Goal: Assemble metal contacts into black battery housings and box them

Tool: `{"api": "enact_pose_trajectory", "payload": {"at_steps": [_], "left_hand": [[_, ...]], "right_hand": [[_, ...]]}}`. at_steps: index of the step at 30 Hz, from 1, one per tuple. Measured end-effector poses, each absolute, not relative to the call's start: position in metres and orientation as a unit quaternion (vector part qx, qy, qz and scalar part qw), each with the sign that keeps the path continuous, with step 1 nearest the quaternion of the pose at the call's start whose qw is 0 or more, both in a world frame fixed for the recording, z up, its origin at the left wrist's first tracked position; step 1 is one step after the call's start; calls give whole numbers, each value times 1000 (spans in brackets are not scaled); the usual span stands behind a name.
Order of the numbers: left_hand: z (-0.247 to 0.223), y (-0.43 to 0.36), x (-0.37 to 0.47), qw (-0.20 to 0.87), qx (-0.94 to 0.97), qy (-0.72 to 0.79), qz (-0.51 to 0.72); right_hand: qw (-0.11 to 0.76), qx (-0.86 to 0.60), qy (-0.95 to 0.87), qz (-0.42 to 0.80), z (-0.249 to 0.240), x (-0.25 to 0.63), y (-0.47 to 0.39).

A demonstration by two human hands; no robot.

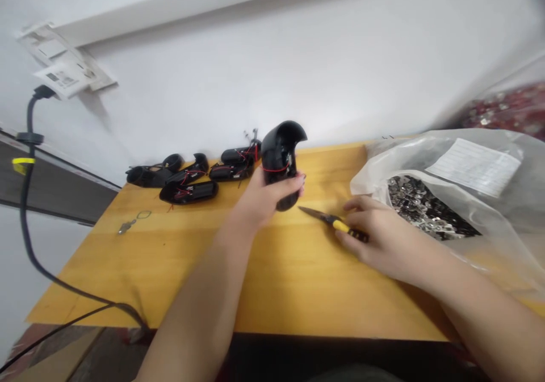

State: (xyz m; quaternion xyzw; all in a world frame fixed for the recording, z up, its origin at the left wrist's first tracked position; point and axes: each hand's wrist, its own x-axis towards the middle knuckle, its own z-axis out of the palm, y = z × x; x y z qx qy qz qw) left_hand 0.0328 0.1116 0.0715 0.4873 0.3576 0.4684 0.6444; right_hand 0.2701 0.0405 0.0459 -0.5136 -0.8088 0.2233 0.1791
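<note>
My left hand (pixel 266 194) is wrapped round a black curved housing (pixel 279 155), held upright above the table with its hollow side showing and a red wire across it. To its right, my right hand (pixel 370 231) has its fingers around the black and yellow handle of a pointed tool (pixel 338 225), perhaps scissors or pliers. The tool's tip points left, toward the foot of the housing. Whether the tool is lifted off the wooden table (pixel 298 291) I cannot make out.
Several black housings with red wires (pixel 189 192) lie at the back left. Small metal parts (pixel 126 226) lie at the left. An open plastic bag of metal pieces (pixel 419 206) stands at the right. A black cable (pixel 28 217) hangs from a wall socket.
</note>
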Motion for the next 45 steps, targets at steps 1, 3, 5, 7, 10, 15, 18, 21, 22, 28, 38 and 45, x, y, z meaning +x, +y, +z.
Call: {"api": "enact_pose_trajectory", "payload": {"at_steps": [1, 3, 5, 7, 10, 15, 18, 21, 22, 28, 38, 45], "left_hand": [[73, 109, 34, 631, 504, 356, 470], [76, 104, 36, 582, 554, 362, 473], [78, 96, 39, 519, 602, 367, 483], [80, 88, 41, 470, 648, 348, 487], [81, 78, 44, 443, 728, 287, 438], [80, 75, 48, 415, 803, 272, 330], [80, 78, 48, 382, 825, 275, 314], [80, 80, 48, 370, 827, 289, 308], [80, 81, 48, 373, 824, 296, 308], [74, 80, 56, 419, 772, 336, 339], [71, 99, 66, 776, 387, 384, 318], [71, 93, 71, 815, 386, 382, 203]], "right_hand": [[185, -516, -809, 212, 46, 269, 42], [223, -538, -789, 196, 48, 268, 42], [294, -560, -741, 227, 54, 267, 42], [366, -543, -676, 338, 61, 265, 41], [420, -460, -570, 536, 69, 260, 41], [414, -402, -483, 659, 70, 258, 45], [401, -403, -475, 672, 67, 260, 45], [402, -440, -498, 630, 66, 259, 43], [404, -451, -505, 616, 66, 258, 42], [404, -470, -466, 631, 68, 255, 43], [474, -458, -558, 504, 75, 256, 34], [435, -487, -669, 356, 65, 256, 29]]}}
